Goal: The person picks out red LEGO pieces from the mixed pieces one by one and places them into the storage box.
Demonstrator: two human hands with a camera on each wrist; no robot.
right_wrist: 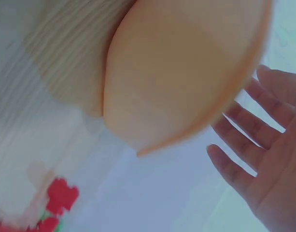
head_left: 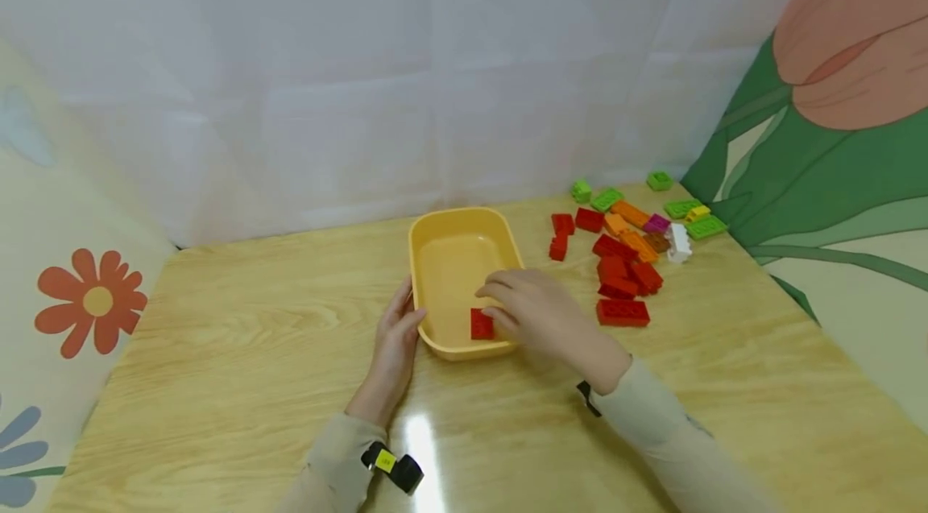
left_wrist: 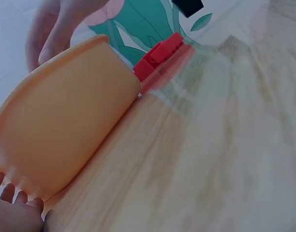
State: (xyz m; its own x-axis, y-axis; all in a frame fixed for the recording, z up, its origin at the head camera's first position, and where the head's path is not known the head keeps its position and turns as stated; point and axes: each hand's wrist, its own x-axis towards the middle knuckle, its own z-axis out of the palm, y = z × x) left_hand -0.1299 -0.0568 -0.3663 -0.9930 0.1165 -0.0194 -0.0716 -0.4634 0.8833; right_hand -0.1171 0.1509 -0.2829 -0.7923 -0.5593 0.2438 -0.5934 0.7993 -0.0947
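A yellow plastic tub (head_left: 464, 221) stands on the table. My left hand (head_left: 394, 344) holds its left side, with the thumb at the rim; in the left wrist view the left fingers (left_wrist: 20, 195) lie against its outer wall. My right hand (head_left: 540, 316) hovers over the tub's near right part, its fingers loosely bent and apart. In the right wrist view this hand (right_wrist: 268, 159) reaches across the rim with spread fingers and nothing gripped. One red toy brick (head_left: 480, 325) lies inside the tub, just beside the right thumb and fingertips.
Right of the tub lies a loose spread of toy bricks: several red bricks (head_left: 623, 312), orange bricks (head_left: 630, 213), green bricks (head_left: 607, 199), a purple brick (head_left: 656, 224) and a white brick (head_left: 678, 243). A white cloth wall (head_left: 304, 94) rises behind the wooden table (head_left: 254, 352).
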